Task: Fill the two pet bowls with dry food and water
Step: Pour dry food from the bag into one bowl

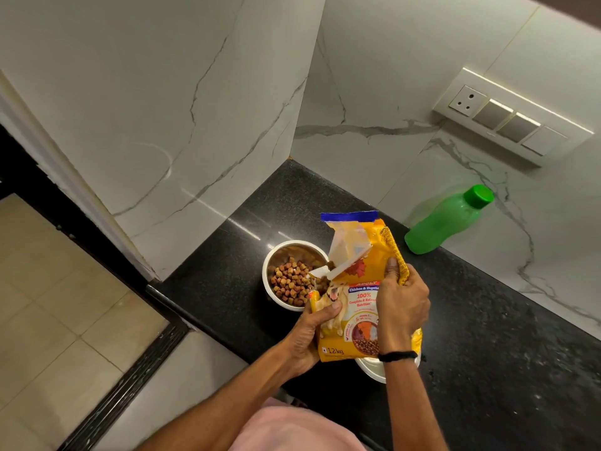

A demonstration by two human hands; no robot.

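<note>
A yellow dry-food bag [357, 288] is tilted over a steel bowl [283, 252] that holds brown kibble. The bag's torn mouth sits at the bowl's right rim, with kibble showing at the opening. My left hand [309, 336] grips the bag's lower left edge. My right hand [401, 301] grips its right side. A second, white-looking bowl [374, 369] sits mostly hidden under the bag and my right wrist. A green water bottle [445, 219] with a green cap stands capped at the back right, against the wall.
The black granite counter [487, 336] ends in an edge on the left, with tiled floor [48, 304] below. Marble walls meet in a corner behind the bowl. A switch panel [514, 118] is on the right wall.
</note>
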